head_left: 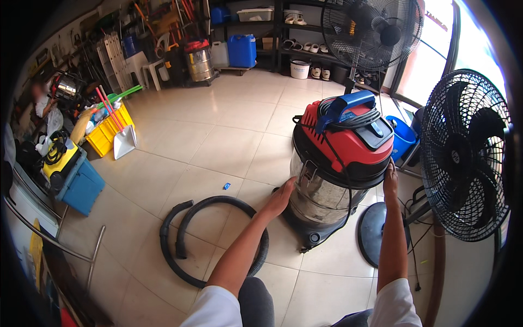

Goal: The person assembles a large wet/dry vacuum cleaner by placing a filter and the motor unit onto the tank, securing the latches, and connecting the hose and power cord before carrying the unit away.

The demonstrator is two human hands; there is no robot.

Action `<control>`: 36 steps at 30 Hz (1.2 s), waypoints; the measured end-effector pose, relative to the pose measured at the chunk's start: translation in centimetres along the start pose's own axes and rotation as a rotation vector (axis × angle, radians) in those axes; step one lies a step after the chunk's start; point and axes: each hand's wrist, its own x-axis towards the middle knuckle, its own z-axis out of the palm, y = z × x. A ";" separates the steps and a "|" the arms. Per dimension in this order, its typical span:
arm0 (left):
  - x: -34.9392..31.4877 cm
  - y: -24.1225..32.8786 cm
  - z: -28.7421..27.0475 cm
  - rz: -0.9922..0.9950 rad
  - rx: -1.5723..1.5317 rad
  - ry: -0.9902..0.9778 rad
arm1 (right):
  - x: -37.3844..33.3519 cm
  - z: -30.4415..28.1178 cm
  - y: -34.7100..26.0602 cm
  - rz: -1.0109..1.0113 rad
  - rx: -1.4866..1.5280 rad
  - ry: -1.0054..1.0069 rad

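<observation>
Where the vacuum (335, 163) stands: right of the frame's centre;
Left hand (280, 200): extended, fingers straight, at the drum (313, 191);
Right hand (391, 181): near the lid (327, 144), grip unclear;
Opposed hands: likely for steadying

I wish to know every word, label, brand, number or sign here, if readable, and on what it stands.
I do not copy wording; marks stand here:
White bucket: dark lettering, small.
Glass pane: reddish lettering, slanted and blurred.
Near fan: pale hub emblem, too small to read.
Wrapper: pale mark, too small to read.
Vacuum: no clearly readable text.
</observation>
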 end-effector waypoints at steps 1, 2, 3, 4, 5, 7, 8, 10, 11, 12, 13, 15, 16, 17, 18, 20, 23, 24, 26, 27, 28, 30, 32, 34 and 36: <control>-0.8 -1.3 -0.4 0.000 0.030 -0.002 | 0.2 -0.3 0.2 0.001 0.006 -0.007; -1.7 -3.1 -1.0 0.000 0.062 -0.010 | 0.2 -0.3 0.3 -0.012 0.025 -0.006; -2.9 -6.1 -2.0 -0.047 0.131 0.069 | 0.2 0.2 0.2 -0.027 0.049 -0.007; -3.8 -8.3 -3.1 -0.096 0.203 0.144 | 0.3 0.7 0.5 -0.039 0.073 -0.005; -3.5 -8.0 -2.7 -0.130 0.208 0.153 | 0.5 -0.5 1.8 -0.026 0.115 0.019; -4.8 -5.1 -3.0 -0.215 0.256 0.221 | 0.0 0.3 0.4 0.045 0.008 0.012; -4.4 -3.3 -2.0 -0.125 0.282 0.222 | 0.3 -0.3 1.2 0.058 0.009 0.051; -3.6 0.3 -0.6 0.040 0.328 0.245 | 0.4 -0.4 0.9 0.146 -0.224 0.072; -3.4 2.1 0.0 0.124 0.350 0.226 | 0.3 0.1 0.7 0.101 -0.215 0.104; -2.8 3.6 1.0 0.204 0.365 0.203 | 0.1 0.0 0.5 0.101 -0.245 0.113; -2.3 5.0 2.1 0.284 0.377 0.179 | -0.2 -0.1 0.3 0.102 -0.276 0.122; -1.7 6.7 3.3 0.298 0.372 0.139 | -1.3 0.4 -1.4 0.145 -0.286 0.152; -1.3 6.9 3.9 0.273 0.376 0.126 | -1.6 0.2 -0.8 0.046 -0.268 0.203; -1.1 7.0 4.0 0.242 0.388 0.123 | -2.3 0.7 -1.7 0.029 -0.274 0.222; -0.8 7.1 4.1 0.322 0.455 0.143 | -3.0 0.6 -2.1 0.078 -0.304 0.246; -0.6 7.3 3.8 0.317 0.444 0.118 | -4.3 0.6 -2.4 0.094 -0.301 0.311; -1.1 6.8 2.2 0.177 0.544 0.108 | -7.0 1.7 -5.5 0.146 -0.178 0.305; -1.2 7.1 2.2 0.136 0.580 0.139 | -8.2 1.8 -6.5 0.140 -0.142 0.279; -1.6 7.4 1.5 0.084 0.644 0.220 | -10.4 2.0 -7.8 0.172 -0.010 0.191; -1.4 6.9 0.8 0.129 0.648 0.229 | -11.4 2.1 -6.7 0.056 0.034 0.206; -1.7 7.0 -0.2 0.117 0.669 0.239 | -12.3 2.7 -6.3 0.073 0.238 0.234; -2.2 9.4 -0.7 -0.125 0.577 0.174 | -14.1 2.9 -5.1 0.158 0.367 0.248; -1.7 8.3 -0.5 0.048 0.535 0.262 | -15.2 2.6 -4.6 0.208 0.234 0.225; -2.2 8.0 -0.9 0.093 0.472 0.314 | -16.3 3.0 -5.4 0.146 0.111 0.251; -2.7 6.5 -2.0 0.127 0.429 0.369 | -16.6 4.4 -8.4 0.148 0.103 0.206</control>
